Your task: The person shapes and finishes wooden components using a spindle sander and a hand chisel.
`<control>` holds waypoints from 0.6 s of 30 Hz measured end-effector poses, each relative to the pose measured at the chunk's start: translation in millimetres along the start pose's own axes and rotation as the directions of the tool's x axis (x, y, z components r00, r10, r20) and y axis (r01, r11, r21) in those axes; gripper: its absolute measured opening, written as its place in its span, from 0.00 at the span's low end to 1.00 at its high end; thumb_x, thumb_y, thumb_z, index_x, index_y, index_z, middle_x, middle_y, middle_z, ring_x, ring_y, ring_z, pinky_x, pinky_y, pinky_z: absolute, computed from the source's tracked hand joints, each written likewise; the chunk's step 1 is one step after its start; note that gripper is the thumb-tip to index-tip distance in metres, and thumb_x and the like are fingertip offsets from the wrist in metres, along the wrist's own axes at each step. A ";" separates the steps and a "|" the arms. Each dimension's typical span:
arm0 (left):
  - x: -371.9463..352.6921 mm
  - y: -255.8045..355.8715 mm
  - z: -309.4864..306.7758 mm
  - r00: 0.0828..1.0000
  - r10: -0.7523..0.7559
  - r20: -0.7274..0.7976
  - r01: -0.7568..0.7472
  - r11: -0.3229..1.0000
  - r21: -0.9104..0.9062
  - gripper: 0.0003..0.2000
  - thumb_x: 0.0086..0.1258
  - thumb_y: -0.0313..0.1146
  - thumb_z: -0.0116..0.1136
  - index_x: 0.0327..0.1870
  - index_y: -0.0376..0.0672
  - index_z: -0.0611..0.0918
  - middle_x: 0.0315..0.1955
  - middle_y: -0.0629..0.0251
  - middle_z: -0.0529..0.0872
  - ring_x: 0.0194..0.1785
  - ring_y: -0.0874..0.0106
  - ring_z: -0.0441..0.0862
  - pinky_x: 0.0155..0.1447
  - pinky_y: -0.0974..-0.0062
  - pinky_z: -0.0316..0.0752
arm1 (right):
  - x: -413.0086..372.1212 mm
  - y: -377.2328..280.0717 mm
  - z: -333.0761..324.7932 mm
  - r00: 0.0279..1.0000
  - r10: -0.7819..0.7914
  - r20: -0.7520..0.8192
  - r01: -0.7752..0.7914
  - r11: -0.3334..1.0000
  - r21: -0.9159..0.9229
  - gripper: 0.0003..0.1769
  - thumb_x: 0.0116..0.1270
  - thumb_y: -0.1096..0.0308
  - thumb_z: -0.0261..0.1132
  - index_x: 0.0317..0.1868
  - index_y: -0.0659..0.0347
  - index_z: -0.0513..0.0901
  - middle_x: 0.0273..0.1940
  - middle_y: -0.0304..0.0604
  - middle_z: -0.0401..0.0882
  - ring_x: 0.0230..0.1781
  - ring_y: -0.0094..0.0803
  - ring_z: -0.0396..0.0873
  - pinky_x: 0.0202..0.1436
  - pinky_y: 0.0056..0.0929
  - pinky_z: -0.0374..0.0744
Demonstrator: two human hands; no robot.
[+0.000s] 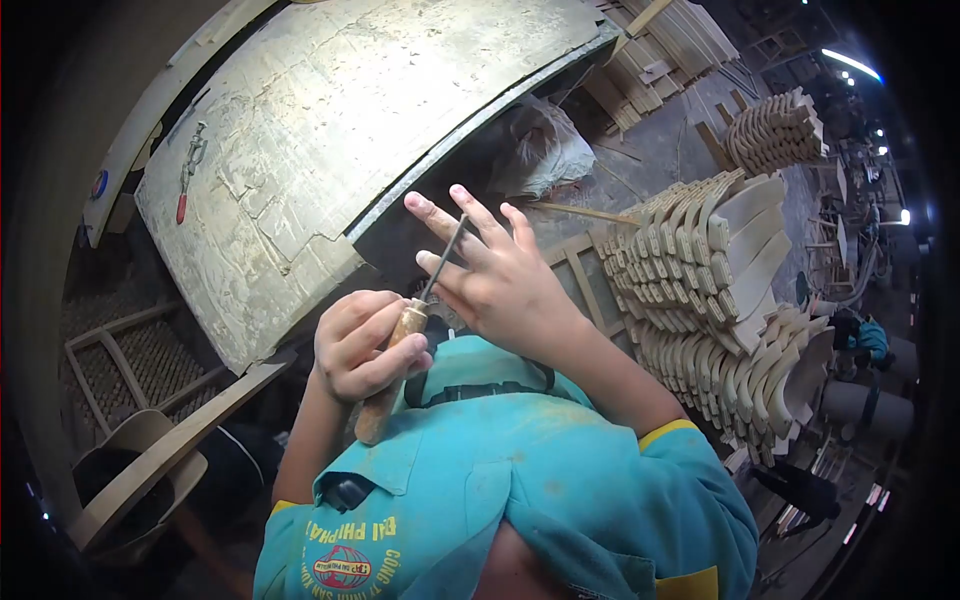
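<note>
Your left hand (365, 345) is closed in a fist around the wooden handle of a thin-shafted tool (410, 322), held up in front of your chest. Your right hand (495, 280) is open, fingers spread, with the metal shaft lying against them. The shaft touches no wood. Stacked curved wooden pieces (700, 290) sit to the right of your right hand, and one curved board (170, 450) lies below and left of your left hand. It looks like you're only checking the tool, with the work on wood not yet begun.
</note>
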State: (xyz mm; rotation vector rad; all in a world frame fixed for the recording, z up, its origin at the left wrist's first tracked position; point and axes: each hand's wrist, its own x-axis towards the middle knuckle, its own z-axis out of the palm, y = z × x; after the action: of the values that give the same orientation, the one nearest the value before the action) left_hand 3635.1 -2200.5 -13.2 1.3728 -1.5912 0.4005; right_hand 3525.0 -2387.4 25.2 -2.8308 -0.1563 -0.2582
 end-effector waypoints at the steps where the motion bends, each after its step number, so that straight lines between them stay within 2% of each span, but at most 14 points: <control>1: 0.4 -3.4 0.3 1.000 0.003 -0.012 -0.003 1.000 0.012 0.15 0.65 0.39 0.71 0.48 0.48 0.81 0.34 0.58 0.85 0.36 0.60 0.85 0.34 0.69 0.82 | 2.8 3.7 1.0 1.000 -0.020 -0.018 0.021 0.999 0.032 0.12 0.64 0.62 0.68 0.45 0.56 0.86 0.80 0.40 0.56 0.76 0.51 0.61 0.64 0.66 0.68; 3: 2.7 -4.6 -1.9 1.000 0.003 -0.006 -0.003 0.999 0.054 0.14 0.65 0.38 0.71 0.48 0.47 0.80 0.35 0.58 0.85 0.37 0.59 0.86 0.35 0.68 0.83 | 8.3 10.6 3.3 0.996 -0.062 -0.058 0.068 0.992 0.102 0.09 0.66 0.62 0.67 0.41 0.57 0.84 0.80 0.39 0.56 0.75 0.52 0.62 0.62 0.67 0.70; 6: 6.1 -7.5 0.0 0.998 -0.005 -0.065 0.012 0.993 0.113 0.14 0.66 0.37 0.71 0.48 0.47 0.80 0.36 0.57 0.85 0.37 0.59 0.86 0.36 0.68 0.84 | 14.7 19.2 -3.7 0.992 -0.100 -0.074 0.105 0.991 0.078 0.11 0.65 0.62 0.69 0.45 0.57 0.87 0.80 0.42 0.57 0.75 0.53 0.64 0.63 0.59 0.71; 7: 7.0 -8.0 0.5 0.998 -0.009 -0.063 0.017 0.993 0.119 0.15 0.66 0.37 0.71 0.49 0.47 0.79 0.37 0.56 0.86 0.38 0.59 0.86 0.38 0.67 0.85 | 15.1 22.9 -5.0 0.989 -0.112 -0.092 0.119 0.990 0.080 0.10 0.65 0.62 0.69 0.43 0.57 0.87 0.80 0.41 0.57 0.75 0.53 0.64 0.63 0.57 0.70; 11: 12.8 -9.6 5.7 0.997 0.002 -0.078 0.005 0.996 0.094 0.15 0.67 0.37 0.70 0.50 0.47 0.78 0.38 0.54 0.86 0.39 0.57 0.87 0.38 0.65 0.85 | 15.0 32.9 -14.6 0.984 -0.141 -0.105 0.153 0.982 0.115 0.09 0.66 0.63 0.69 0.43 0.57 0.86 0.80 0.42 0.56 0.75 0.53 0.63 0.65 0.54 0.69; 18: 23.7 -2.1 8.3 0.994 0.028 -0.110 -0.007 0.982 0.186 0.16 0.66 0.38 0.71 0.50 0.48 0.77 0.39 0.53 0.85 0.39 0.57 0.86 0.39 0.65 0.86 | 16.4 39.8 -22.3 0.979 -0.177 -0.098 0.189 0.974 0.127 0.10 0.66 0.63 0.69 0.45 0.56 0.86 0.79 0.44 0.59 0.76 0.51 0.63 0.67 0.53 0.68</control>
State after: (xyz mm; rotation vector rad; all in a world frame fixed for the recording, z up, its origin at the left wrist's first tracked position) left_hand 3635.6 -2221.2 1.3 1.4505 -1.5036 0.6392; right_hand 3542.8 -2430.7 38.2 -2.6661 -0.4024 -0.3937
